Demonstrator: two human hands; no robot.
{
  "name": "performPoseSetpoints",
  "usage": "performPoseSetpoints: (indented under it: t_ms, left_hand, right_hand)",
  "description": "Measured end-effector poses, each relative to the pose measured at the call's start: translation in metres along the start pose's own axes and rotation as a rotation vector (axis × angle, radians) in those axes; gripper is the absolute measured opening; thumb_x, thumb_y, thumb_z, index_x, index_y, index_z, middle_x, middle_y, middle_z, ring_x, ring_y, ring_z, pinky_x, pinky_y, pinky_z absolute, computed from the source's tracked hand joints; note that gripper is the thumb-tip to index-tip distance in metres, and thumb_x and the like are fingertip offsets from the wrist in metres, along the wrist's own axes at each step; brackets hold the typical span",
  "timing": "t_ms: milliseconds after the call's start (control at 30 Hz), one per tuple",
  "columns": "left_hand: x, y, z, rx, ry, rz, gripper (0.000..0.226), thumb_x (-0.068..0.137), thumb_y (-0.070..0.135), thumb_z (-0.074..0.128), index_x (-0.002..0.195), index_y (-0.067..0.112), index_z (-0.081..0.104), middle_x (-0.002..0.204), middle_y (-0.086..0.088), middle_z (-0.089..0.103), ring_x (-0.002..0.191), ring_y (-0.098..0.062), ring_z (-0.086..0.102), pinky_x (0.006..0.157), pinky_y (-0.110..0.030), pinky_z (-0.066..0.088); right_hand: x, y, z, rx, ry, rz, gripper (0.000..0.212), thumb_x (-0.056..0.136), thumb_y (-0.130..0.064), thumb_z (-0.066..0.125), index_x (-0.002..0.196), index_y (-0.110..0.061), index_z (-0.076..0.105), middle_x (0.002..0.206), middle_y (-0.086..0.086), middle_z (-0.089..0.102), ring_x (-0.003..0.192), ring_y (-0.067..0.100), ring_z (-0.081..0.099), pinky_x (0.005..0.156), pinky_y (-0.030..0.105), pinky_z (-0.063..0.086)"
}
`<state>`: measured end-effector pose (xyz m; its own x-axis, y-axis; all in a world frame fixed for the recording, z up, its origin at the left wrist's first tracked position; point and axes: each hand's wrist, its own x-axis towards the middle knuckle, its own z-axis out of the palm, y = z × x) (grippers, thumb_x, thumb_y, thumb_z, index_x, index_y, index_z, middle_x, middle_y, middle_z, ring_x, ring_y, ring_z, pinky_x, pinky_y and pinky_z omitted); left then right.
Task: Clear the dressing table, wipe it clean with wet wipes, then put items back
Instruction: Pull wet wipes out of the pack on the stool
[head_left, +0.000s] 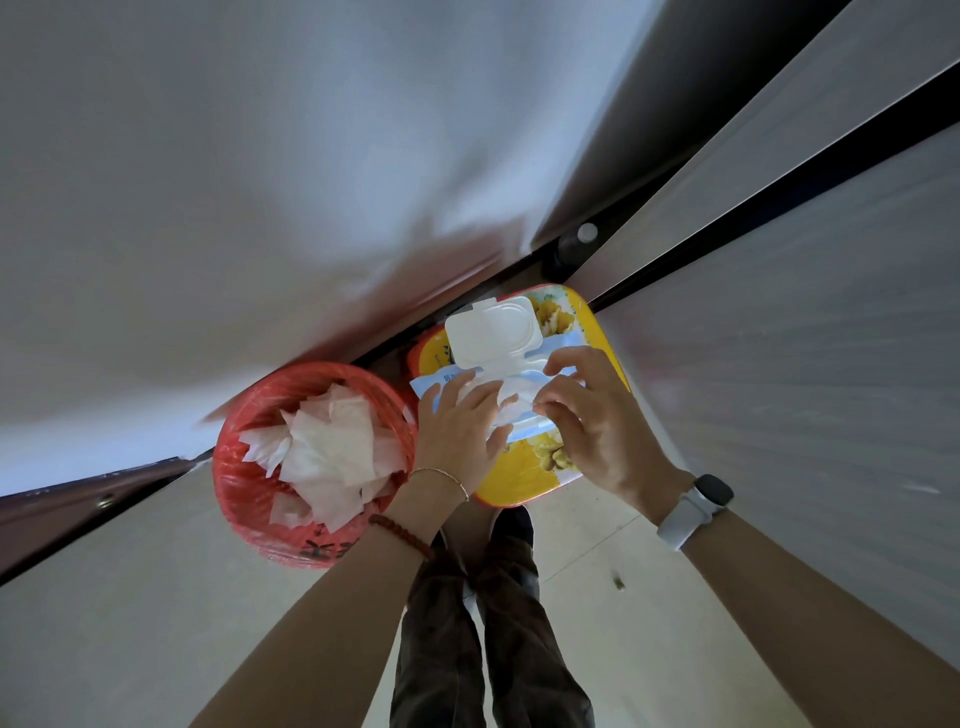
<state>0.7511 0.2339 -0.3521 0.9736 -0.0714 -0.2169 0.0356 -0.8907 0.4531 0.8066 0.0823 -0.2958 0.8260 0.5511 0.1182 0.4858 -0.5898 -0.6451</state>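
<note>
A pack of wet wipes (558, 347) lies on a yellow stool (587, 319), its white flip lid (491, 330) standing open. A white wipe (514, 391) sticks up out of the opening. My left hand (457, 431) presses flat on the left side of the pack with straight fingers. My right hand (587, 415) is over the right side, its fingertips pinching the wipe at the opening. The dressing table itself is out of view.
A red bin (249, 483) lined with a red bag stands left of the stool, full of used white wipes (332, 447). A white wall rises behind, grey cabinet panels on the right. My legs stand on the pale floor tiles (597, 525) below.
</note>
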Motion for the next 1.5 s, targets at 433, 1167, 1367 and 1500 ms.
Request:
performPoseSetpoints:
  t_ms: [433,1167,1367,1500]
  left_hand:
    - [-0.004,-0.001,-0.008,0.01,-0.197,-0.085,0.063,0.085,0.04,0.054,0.14,0.023,0.027,0.15,0.005,0.025,0.141,-0.021,0.009,0.111,-0.044,0.012]
    - [-0.187,0.093,-0.339,-1.337,0.246,-0.317,0.071,0.077,0.028,0.069,0.135,0.025,0.029,0.129,0.003,0.047,0.114,-0.007,0.051,0.089,-0.02,0.046]
    - [-0.319,0.075,-0.375,-1.566,0.549,-0.377,0.028,0.08,0.008,0.063,0.106,0.0,0.058,0.08,0.004,0.071,0.075,-0.01,0.065,0.069,-0.021,0.053]
    - [-0.442,0.055,-0.378,-1.428,0.941,-0.558,0.008,0.087,0.008,0.055,0.09,0.01,0.062,0.077,0.004,0.069,0.074,-0.01,0.061,0.072,-0.024,0.051]
  right_hand:
    - [0.032,-0.014,-0.044,0.316,0.348,0.541,0.019,0.082,-0.018,0.055,0.067,-0.028,0.049,0.1,-0.019,0.043,0.1,0.018,0.05,0.09,0.028,0.043]
    - [0.061,-0.326,-0.205,0.367,-0.329,-0.324,0.02,0.084,-0.034,0.043,0.082,-0.025,0.061,0.081,-0.022,0.059,0.083,-0.002,0.053,0.077,0.014,0.043]
    - [0.024,-0.445,-0.176,0.462,-0.478,-0.487,0.01,0.081,-0.041,0.043,0.078,-0.041,0.052,0.08,-0.036,0.059,0.073,-0.009,0.056,0.068,0.004,0.039]
    - [-0.024,-0.521,-0.128,0.48,-0.525,-0.494,0.018,0.085,-0.031,0.057,0.07,-0.04,0.053,0.072,-0.027,0.061,0.065,-0.005,0.053,0.062,0.007,0.038]
